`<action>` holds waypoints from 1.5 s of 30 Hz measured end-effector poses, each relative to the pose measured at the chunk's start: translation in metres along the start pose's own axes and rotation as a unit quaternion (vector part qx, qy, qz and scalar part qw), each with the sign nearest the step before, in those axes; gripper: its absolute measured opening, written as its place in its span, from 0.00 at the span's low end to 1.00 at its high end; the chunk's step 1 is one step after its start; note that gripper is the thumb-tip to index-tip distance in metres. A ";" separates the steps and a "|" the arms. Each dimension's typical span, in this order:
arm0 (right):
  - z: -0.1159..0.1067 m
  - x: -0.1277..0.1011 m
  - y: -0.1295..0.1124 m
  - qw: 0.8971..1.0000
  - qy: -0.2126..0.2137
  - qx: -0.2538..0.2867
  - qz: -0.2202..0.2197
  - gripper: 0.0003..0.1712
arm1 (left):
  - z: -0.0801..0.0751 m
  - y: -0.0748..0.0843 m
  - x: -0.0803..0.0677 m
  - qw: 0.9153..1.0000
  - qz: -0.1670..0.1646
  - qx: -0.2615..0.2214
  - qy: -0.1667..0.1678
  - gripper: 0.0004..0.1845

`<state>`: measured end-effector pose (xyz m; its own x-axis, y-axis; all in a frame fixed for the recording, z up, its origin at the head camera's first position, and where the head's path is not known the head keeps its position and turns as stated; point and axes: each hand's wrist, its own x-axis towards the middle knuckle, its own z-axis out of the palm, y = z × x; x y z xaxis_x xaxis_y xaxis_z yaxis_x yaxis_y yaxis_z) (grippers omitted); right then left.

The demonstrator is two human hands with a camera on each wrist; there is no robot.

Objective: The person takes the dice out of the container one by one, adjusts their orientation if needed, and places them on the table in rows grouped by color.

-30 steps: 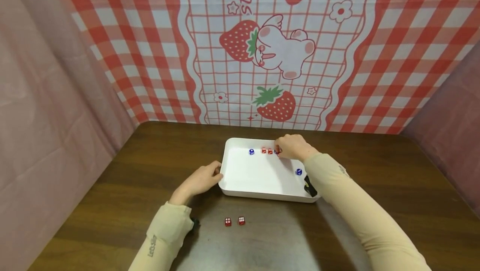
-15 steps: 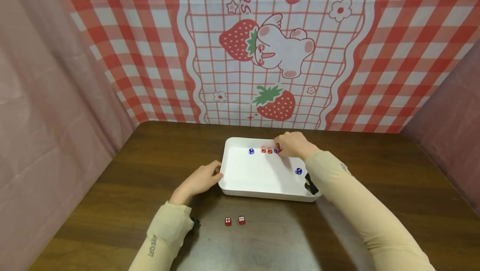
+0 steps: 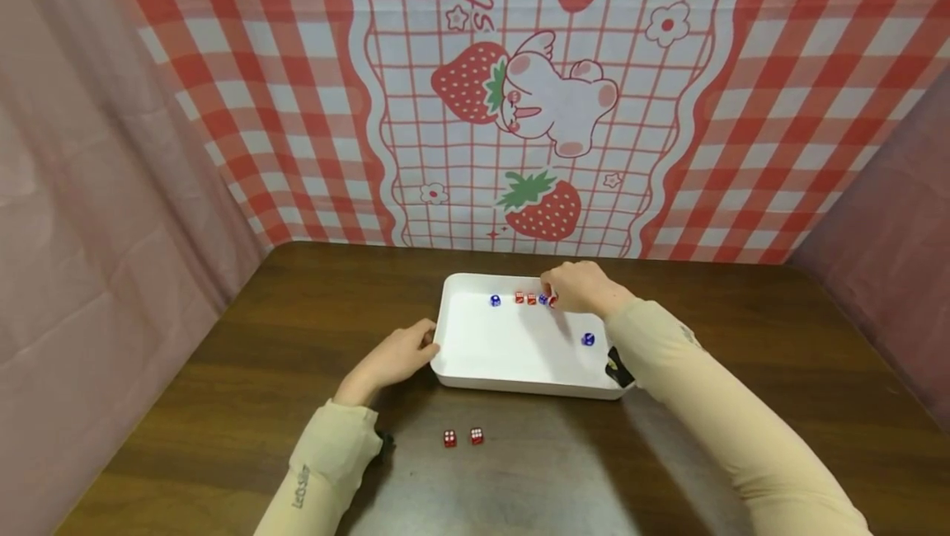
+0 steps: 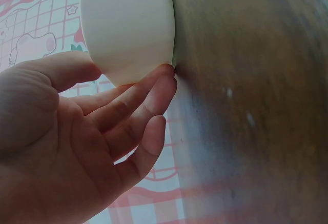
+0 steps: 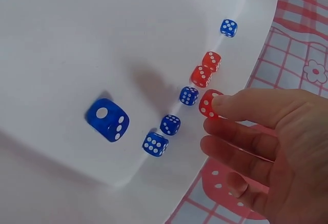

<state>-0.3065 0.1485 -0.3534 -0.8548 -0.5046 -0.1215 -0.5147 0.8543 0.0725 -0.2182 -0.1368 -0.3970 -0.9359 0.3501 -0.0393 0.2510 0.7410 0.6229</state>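
Note:
My right hand (image 3: 582, 287) is over the back right of a white tray (image 3: 512, 346). In the right wrist view its thumb and forefinger pinch a red die (image 5: 210, 104). Just beside that die, along the tray's back wall, lie blue dice (image 5: 189, 96) (image 5: 170, 125) (image 5: 155, 144). Two red dice (image 5: 203, 76) touch each other farther along, and one more blue die (image 5: 228, 28) sits past them. A lone blue die (image 5: 107, 120) rests nearer the right end. My left hand (image 4: 97, 116) holds the tray's left end, thumb at the rim and fingertips at the lower edge.
Two red dice (image 3: 449, 438) lie on the brown wooden table (image 3: 297, 297) in front of the tray. A red checked cloth (image 3: 297, 107) with strawberries hangs behind the table. Pink curtains (image 3: 96, 190) close off both sides.
My right hand has tilted and shifted slightly, so the red die and a blue die beside it show more. The left hand and the tray stay in place.

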 end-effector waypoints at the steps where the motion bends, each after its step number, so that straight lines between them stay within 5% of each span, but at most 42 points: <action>1: -0.001 -0.001 0.000 1.000 -0.003 -0.001 0.000 0.06 | 0.000 0.000 0.000 1.000 -0.001 -0.001 0.000 0.13; 17: -0.006 -0.013 -0.002 1.000 -0.001 0.021 -0.005 0.03 | 0.001 -0.002 0.000 1.000 0.007 0.010 0.009 0.12; 45: -0.004 -0.045 -0.014 0.991 0.078 0.108 -0.001 0.11 | 0.001 -0.003 0.001 1.000 0.006 0.010 0.005 0.12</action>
<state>-0.2612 0.1583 -0.3450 -0.8626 -0.5048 0.0345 -0.5041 0.8516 -0.1438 -0.2200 -0.1385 -0.3997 -0.9350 0.3539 -0.0243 0.2671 0.7475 0.6082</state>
